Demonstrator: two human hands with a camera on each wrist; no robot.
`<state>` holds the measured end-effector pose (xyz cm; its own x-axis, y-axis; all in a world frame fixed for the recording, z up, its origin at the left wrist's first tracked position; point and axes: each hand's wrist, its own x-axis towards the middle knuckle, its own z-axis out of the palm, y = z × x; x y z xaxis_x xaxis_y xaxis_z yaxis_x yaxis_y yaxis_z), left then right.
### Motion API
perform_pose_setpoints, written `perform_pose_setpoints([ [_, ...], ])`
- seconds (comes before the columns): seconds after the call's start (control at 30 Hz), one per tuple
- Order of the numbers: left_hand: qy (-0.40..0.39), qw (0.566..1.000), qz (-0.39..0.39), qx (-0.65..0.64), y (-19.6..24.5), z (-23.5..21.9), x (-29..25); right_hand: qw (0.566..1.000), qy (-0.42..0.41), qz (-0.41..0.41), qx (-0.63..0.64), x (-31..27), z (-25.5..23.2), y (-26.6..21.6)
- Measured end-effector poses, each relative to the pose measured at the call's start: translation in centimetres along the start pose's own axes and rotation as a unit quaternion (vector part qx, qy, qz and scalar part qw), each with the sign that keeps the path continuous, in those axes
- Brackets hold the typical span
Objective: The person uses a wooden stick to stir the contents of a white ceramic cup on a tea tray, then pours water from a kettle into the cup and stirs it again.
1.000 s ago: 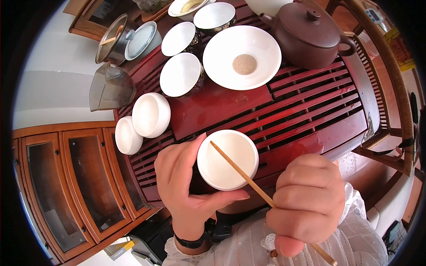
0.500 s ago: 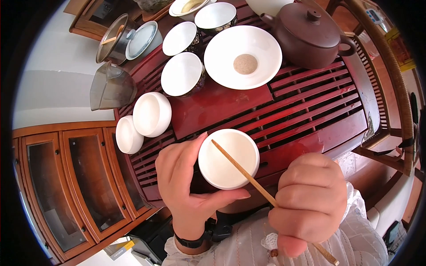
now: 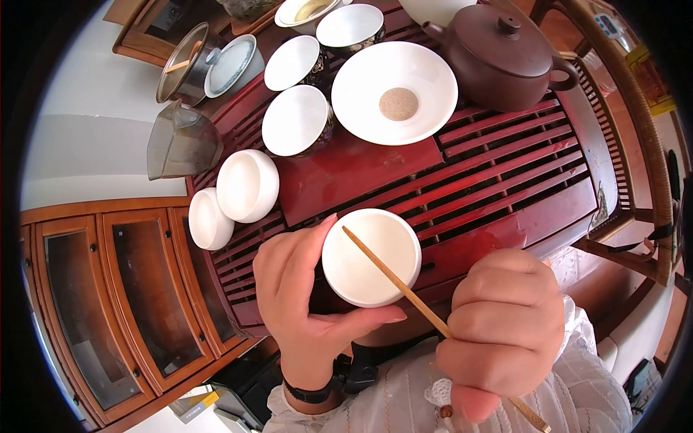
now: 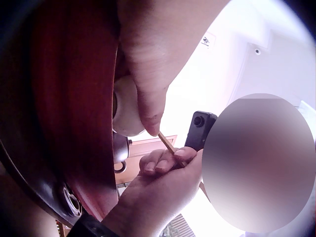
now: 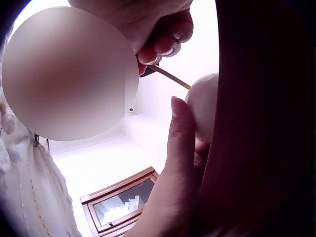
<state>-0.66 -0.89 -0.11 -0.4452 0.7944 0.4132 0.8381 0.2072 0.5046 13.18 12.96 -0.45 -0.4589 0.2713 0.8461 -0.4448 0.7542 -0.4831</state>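
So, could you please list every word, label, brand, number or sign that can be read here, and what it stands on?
None can be read for certain.
White-and-yellow box, lower left: dark print, too small.
Pale blue device, upper right: display too blurred.
Wall card: dark marks, too blurred.
Cabinet door glass: a tiny mark, too small.

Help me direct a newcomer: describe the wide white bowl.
On the slatted red wooden tray, find the dark brown lidded teapot. The wide white bowl sits beside its spout. Unlike the smaller white-lined, dark patterned cups next to it, it has a tan speckled disc at its centre.
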Motion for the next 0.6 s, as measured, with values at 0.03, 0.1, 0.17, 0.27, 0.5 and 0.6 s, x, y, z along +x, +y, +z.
perform_pose_setpoints([
  [0.03, -0.002, 1.0, 0.0, 0.003, 0.0, 0.0, 0.0, 1.0, 0.0, -0.002, 0.012, 0.0, 0.0, 0.1],
  [0.1, -0.004, 1.0, 0.001, 0.005, 0.0, 0.0, 0.0, 1.0, 0.0, -0.003, 0.024, 0.0, 0.0, 0.0],
  [0.17, -0.004, 1.0, 0.002, 0.005, 0.1, 0.0, 0.1, 0.999, -0.013, 0.002, 0.029, 0.2, -0.1, -0.2],
  [0.27, -0.006, 1.0, 0.006, 0.004, 0.2, -0.1, 0.1, 1.0, -0.009, 0.001, 0.003, 0.1, -0.4, -0.1],
  [0.5, -0.004, 1.0, 0.005, 0.007, 0.0, -0.1, 0.1, 0.994, -0.062, -0.057, 0.072, 0.0, -0.8, 0.7],
  [0.6, -0.004, 1.0, 0.005, 0.007, 0.0, -0.1, 0.0, 0.999, -0.048, -0.008, 0.016, -0.2, -0.4, 0.0],
])
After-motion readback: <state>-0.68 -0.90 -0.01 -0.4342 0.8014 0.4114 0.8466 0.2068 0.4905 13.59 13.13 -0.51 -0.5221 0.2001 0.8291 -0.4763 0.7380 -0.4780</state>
